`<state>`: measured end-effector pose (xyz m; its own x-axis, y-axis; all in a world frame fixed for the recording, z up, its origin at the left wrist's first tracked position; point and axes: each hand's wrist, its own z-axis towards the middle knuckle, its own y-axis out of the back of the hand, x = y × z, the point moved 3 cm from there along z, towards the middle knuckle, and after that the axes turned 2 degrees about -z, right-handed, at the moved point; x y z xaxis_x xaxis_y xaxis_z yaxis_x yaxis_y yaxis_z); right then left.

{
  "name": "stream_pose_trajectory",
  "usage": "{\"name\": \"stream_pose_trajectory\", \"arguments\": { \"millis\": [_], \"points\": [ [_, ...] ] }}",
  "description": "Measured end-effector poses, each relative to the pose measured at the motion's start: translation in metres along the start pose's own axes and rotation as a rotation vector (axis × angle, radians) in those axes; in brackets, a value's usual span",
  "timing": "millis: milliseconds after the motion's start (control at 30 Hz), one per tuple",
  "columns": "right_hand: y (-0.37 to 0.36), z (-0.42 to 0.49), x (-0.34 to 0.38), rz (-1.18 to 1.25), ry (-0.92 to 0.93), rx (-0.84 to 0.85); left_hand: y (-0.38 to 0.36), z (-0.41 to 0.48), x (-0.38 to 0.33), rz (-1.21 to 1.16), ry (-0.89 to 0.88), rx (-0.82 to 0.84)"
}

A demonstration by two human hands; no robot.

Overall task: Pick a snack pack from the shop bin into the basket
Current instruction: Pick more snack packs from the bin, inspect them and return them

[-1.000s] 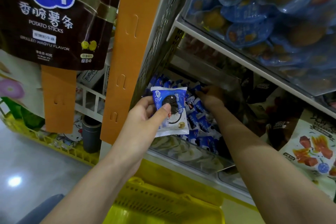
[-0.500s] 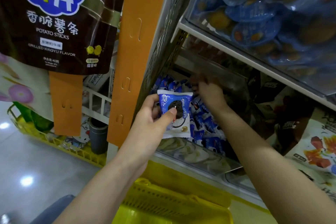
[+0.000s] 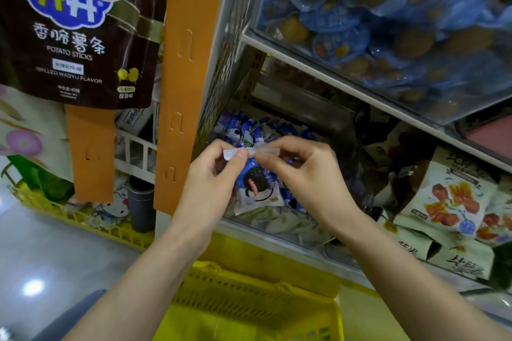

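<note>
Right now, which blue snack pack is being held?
The snack pack hanging by its white top seal, pinched by the left hand and right hand; the other packs lie heaped in the bin behind it.

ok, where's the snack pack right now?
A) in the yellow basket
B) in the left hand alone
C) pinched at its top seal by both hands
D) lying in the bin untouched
C: the left hand and right hand each pinch the crimped top edge of the snack pack, which hangs clear of the yellow basket.
</note>
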<state>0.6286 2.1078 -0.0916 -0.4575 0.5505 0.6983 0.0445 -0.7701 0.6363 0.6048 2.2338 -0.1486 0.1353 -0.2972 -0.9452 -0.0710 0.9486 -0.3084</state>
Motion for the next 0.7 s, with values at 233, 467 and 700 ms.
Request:
{"name": "stream_pose_trajectory", "arguments": {
  "millis": [233, 467, 700],
  "points": [
    [-0.006, -0.005, -0.007, 0.223, -0.19, 0.003, -0.003, -0.003, 0.001, -0.162, 0.072, 0.027],
    [0.008, -0.006, -0.024, 0.473, -0.439, -0.249, -0.003, -0.005, 0.009, -0.182, 0.252, 0.109],
    [0.016, -0.031, -0.017, 0.379, -0.141, -0.258, 0.01, -0.001, 0.006, 0.107, 0.031, -0.13]
  ]
}}
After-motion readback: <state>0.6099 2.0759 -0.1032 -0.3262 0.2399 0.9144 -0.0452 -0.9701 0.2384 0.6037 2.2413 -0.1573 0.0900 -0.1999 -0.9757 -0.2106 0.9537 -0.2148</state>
